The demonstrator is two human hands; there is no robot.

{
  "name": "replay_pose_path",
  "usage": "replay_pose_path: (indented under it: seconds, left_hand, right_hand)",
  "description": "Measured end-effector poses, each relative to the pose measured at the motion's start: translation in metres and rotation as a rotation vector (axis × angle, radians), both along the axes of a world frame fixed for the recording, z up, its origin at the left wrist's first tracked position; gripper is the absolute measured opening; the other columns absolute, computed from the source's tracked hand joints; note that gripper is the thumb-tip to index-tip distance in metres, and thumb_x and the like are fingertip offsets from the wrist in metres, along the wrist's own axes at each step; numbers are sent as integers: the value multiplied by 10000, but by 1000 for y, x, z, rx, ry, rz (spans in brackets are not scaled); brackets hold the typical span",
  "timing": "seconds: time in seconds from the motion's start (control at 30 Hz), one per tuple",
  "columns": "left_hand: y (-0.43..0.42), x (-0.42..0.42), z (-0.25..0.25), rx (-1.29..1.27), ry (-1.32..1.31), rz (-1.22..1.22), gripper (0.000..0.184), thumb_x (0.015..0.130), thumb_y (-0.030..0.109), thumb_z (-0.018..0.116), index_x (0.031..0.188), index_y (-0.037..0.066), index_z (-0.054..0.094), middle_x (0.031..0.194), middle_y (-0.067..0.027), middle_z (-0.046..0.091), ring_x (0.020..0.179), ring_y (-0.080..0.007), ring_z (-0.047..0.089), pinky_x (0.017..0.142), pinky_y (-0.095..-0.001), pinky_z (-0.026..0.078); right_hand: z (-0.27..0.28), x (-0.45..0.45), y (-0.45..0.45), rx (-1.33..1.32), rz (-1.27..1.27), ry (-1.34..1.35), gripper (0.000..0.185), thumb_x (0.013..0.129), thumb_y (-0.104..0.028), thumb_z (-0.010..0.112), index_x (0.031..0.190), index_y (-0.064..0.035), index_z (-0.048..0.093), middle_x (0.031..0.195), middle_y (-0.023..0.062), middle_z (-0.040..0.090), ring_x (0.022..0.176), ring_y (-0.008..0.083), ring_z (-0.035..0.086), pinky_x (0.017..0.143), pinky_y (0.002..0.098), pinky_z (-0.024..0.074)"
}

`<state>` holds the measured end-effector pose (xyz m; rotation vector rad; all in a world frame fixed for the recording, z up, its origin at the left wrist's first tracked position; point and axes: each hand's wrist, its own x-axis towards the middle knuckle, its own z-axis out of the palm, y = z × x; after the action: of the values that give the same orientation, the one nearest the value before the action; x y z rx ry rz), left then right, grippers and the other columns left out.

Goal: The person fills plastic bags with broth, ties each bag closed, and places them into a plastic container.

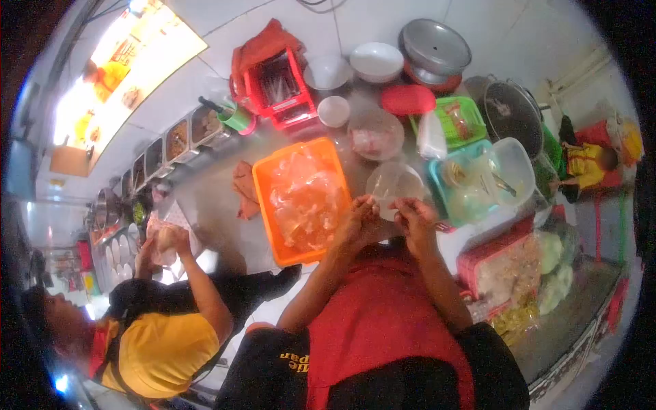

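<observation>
My left hand point(359, 216) is closed in a pinch beside the right edge of an orange tub point(262, 205). Pale pink pieces that look like raw meat point(306, 198) fill the tub, wet and glossy. A short way to the right, the fingers of my right hand point(415, 217) are pinched together too. Whatever is between the fingertips of either hand is too small and blurred to make out. Just beyond both hands lies a round translucent plastic bowl point(395, 183); whether the fingers touch its near rim I cannot tell.
A co-worker point(164, 348) at left handles a pale lump. Behind the tub stand a red basket point(280, 85), white bowls point(377, 61) and a clear bowl of meat point(376, 135). To the right are a turquoise tray point(447, 208), a green basket point(468, 116), a large pot point(512, 113) and a red crate point(471, 256).
</observation>
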<state>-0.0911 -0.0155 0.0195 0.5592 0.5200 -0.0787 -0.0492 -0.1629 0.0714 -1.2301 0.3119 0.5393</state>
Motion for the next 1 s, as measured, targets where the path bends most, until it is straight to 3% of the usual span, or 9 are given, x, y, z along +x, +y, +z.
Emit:
replay_pose_path:
  seconds: [0.1, 0.17, 0.27, 0.37, 0.57, 0.77, 0.83, 0.93, 1.0]
  left_hand:
    - [0, -2, -21, -163, -103, -71, 178, 928, 153, 557, 1073, 56, 520, 857, -22, 580, 775, -122, 560, 709, -257, 485]
    - [1, -3, -31, -218, -65, -63, 195, 920, 154, 558, 1084, 57, 513, 879, -35, 580, 815, -143, 565, 748, -280, 486]
    - [-4, 0, 3, 116, -16, -53, 214, 894, 133, 573, 1091, 66, 523, 930, -58, 572, 877, -185, 570, 792, -318, 480]
    - [2, 0, 32, 908, -71, -86, 208, 848, 86, 585, 1053, 57, 567, 981, -91, 565, 898, -222, 569, 801, -332, 471]
    - [4, 12, 53, 1925, -580, -214, 200, 766, 56, 630, 965, 38, 624, 944, -146, 596, 869, -325, 583, 778, -377, 483]
    - [8, 17, 43, 1586, -34, -463, 182, 821, 55, 633, 1003, 47, 626, 783, -113, 631, 880, -310, 613, 769, -371, 498]
    - [6, 9, 30, 1041, -34, -281, 167, 855, 78, 622, 1020, 52, 623, 845, -100, 636, 910, -261, 616, 767, -339, 502]
    - [0, 6, -6, 414, 45, -85, 173, 883, 88, 607, 1053, 62, 588, 902, -70, 617, 890, -198, 604, 751, -297, 502]
    - [1, 7, -23, 82, -9, -44, 188, 889, 88, 600, 1071, 69, 552, 900, -48, 589, 836, -172, 584, 728, -280, 497]
  right_hand:
    - [-13, -3, 0, 400, -85, 263, 137, 896, -131, 599, 996, -39, 591, 774, -4, 584, 561, 41, 447, 466, 164, 330]
    - [-18, -4, -1, 384, -88, 269, 136, 895, -123, 595, 1006, -44, 586, 746, -14, 551, 556, 36, 431, 463, 164, 327]
    - [-4, -2, -2, 252, -62, 231, 144, 893, -121, 596, 1020, -54, 581, 731, -20, 533, 560, 37, 431, 465, 167, 331]
    - [-10, -2, -4, 74, 20, 74, 142, 898, -123, 594, 1023, -57, 578, 738, -22, 541, 579, 39, 450, 478, 173, 345]
    - [-23, 0, -9, -174, 111, -237, 153, 914, -122, 591, 1036, -31, 575, 752, -23, 559, 625, 51, 501, 530, 189, 400]
    - [-40, 3, -15, -318, 288, -570, 177, 867, -131, 655, 1001, -22, 615, 833, 38, 617, 722, 117, 575, 666, 256, 480]
    - [-36, 5, -22, -487, 320, -708, 149, 864, -117, 658, 968, -18, 619, 765, 11, 603, 651, 77, 550, 589, 216, 454]
    - [-24, 10, -21, -574, 297, -670, 172, 827, -134, 681, 940, -10, 644, 880, 80, 663, 775, 163, 633, 697, 290, 512]
    - [-19, 12, -20, -438, 241, -393, 163, 822, -134, 679, 930, -15, 650, 872, 69, 667, 731, 134, 614, 647, 266, 497]
